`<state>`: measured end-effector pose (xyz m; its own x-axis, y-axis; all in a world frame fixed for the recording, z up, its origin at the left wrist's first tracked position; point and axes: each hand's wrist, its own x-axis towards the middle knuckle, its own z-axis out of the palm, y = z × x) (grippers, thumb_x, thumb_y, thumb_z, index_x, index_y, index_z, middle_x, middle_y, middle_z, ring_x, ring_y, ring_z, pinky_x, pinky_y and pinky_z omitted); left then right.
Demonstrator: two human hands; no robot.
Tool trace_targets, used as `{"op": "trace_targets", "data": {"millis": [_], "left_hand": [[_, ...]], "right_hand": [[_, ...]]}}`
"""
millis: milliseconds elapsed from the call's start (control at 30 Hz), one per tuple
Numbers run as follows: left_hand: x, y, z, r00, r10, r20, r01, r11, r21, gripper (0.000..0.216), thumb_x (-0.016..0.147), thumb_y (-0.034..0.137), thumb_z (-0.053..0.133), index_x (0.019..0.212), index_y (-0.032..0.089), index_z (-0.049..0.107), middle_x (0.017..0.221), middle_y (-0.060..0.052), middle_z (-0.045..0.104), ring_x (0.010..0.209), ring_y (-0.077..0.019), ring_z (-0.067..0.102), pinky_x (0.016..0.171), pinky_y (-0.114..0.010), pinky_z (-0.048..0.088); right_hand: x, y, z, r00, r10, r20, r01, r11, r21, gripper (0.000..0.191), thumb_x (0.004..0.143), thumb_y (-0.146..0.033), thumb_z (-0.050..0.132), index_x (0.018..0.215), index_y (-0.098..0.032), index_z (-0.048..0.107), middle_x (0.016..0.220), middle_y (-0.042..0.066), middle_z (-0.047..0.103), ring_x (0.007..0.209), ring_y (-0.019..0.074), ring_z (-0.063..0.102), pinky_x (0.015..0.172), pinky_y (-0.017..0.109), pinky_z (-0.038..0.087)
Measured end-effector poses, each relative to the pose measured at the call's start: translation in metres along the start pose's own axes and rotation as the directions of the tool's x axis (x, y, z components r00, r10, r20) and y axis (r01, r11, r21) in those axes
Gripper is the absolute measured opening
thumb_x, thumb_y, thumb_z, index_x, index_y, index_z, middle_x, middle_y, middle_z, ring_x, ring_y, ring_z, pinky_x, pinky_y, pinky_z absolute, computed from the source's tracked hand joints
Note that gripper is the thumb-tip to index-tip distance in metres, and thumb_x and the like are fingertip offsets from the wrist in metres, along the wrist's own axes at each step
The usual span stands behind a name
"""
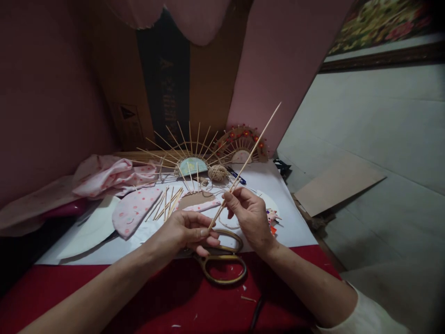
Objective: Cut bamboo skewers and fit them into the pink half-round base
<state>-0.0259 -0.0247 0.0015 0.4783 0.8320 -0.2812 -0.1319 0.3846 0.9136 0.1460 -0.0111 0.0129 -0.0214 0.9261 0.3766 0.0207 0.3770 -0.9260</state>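
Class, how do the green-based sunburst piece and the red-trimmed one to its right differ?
Base: the green-based piece has a pale green base; the red-trimmed piece has a pinkish one.
Edge: the green-based piece ends in bare stick tips; the red-trimmed piece has a curved border with red decorations.
Shared: half-round bases with sticks fanning outward.

It looks like a home craft spot — scissors (222,281) near the hands (251,217), twine ball (218,173) and loose sticks (168,204) beyond them, a framed picture (385,30) up to their right.
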Motion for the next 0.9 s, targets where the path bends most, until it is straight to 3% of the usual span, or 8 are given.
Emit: {"op": "trace_targets", "data": {"millis": [133, 400, 533, 667, 767, 900], "left_hand": [[0.002, 0.001, 0.002, 0.999, 0.005, -0.050, -0.006, 1.000, -0.006, 0.018, 0.067, 0.021, 0.075, 0.077, 0.010, 0.065, 0.090, -0.011, 0.071, 0.085, -0.0214, 0.068, 0.061, -0.023, 0.054], [0.001, 0.002, 0.004, 1.000, -0.012, 0.012, 0.012, 0.997, -0.077, 0.013, 0.070, 0.018, 0.073, 0.074, 0.009, 0.064, 0.084, -0.010, 0.071, 0.083, -0.0207, 0.068, 0.064, -0.023, 0.054], [0.000, 0.002, 0.002, 0.999, 0.006, 0.031, -0.001, 0.986, -0.165, 0.016, 0.078, 0.021, 0.064, 0.087, 0.008, 0.063, 0.091, -0.016, 0.070, 0.082, -0.0220, 0.068, 0.066, -0.025, 0.054], [-0.001, 0.004, -0.002, 0.990, -0.023, 0.140, 0.068, 0.942, -0.327, 0.035, 0.086, 0.035, 0.051, 0.106, 0.007, 0.057, 0.103, -0.022, 0.066, 0.092, -0.0287, 0.066, 0.080, -0.038, 0.051], [-0.001, 0.005, -0.004, 0.977, -0.049, 0.209, 0.128, 0.915, -0.382, 0.043, 0.087, 0.042, 0.046, 0.110, 0.007, 0.055, 0.108, -0.024, 0.063, 0.097, -0.0329, 0.063, 0.087, -0.045, 0.047], [0.000, 0.004, -0.007, 0.971, -0.061, 0.233, 0.152, 0.906, -0.396, 0.044, 0.087, 0.044, 0.044, 0.107, 0.007, 0.055, 0.105, -0.024, 0.064, 0.096, -0.0329, 0.064, 0.089, -0.046, 0.044]], "right_hand": [[-0.001, -0.001, 0.001, 0.999, -0.027, -0.031, 0.026, 0.999, -0.024, 0.020, 0.083, -0.032, 0.061, 0.071, -0.017, 0.055, 0.062, -0.004, 0.052, 0.049, 0.0072, 0.046, 0.047, 0.020, 0.038], [-0.014, 0.001, 0.008, 0.981, -0.191, 0.020, 0.191, 0.957, -0.219, 0.011, 0.083, -0.026, 0.060, 0.076, -0.017, 0.059, 0.070, 0.000, 0.058, 0.063, 0.0110, 0.053, 0.060, 0.023, 0.044], [-0.014, -0.001, 0.008, 0.975, -0.222, 0.017, 0.220, 0.946, -0.239, 0.013, 0.085, -0.027, 0.058, 0.075, -0.018, 0.057, 0.070, 0.000, 0.058, 0.065, 0.0117, 0.054, 0.062, 0.024, 0.045], [-0.011, 0.000, 0.005, 0.971, -0.238, 0.007, 0.231, 0.938, -0.259, 0.013, 0.085, -0.027, 0.058, 0.075, -0.018, 0.056, 0.069, -0.001, 0.057, 0.064, 0.0116, 0.054, 0.061, 0.025, 0.044], [-0.011, 0.000, 0.004, 0.966, -0.257, 0.018, 0.251, 0.925, -0.285, 0.014, 0.086, -0.027, 0.058, 0.075, -0.018, 0.055, 0.068, -0.001, 0.056, 0.063, 0.0112, 0.053, 0.061, 0.024, 0.044], [-0.012, -0.001, 0.005, 0.953, -0.303, 0.023, 0.294, 0.897, -0.330, 0.013, 0.085, -0.025, 0.058, 0.074, -0.018, 0.055, 0.067, -0.002, 0.054, 0.061, 0.0107, 0.050, 0.061, 0.024, 0.043]]}}
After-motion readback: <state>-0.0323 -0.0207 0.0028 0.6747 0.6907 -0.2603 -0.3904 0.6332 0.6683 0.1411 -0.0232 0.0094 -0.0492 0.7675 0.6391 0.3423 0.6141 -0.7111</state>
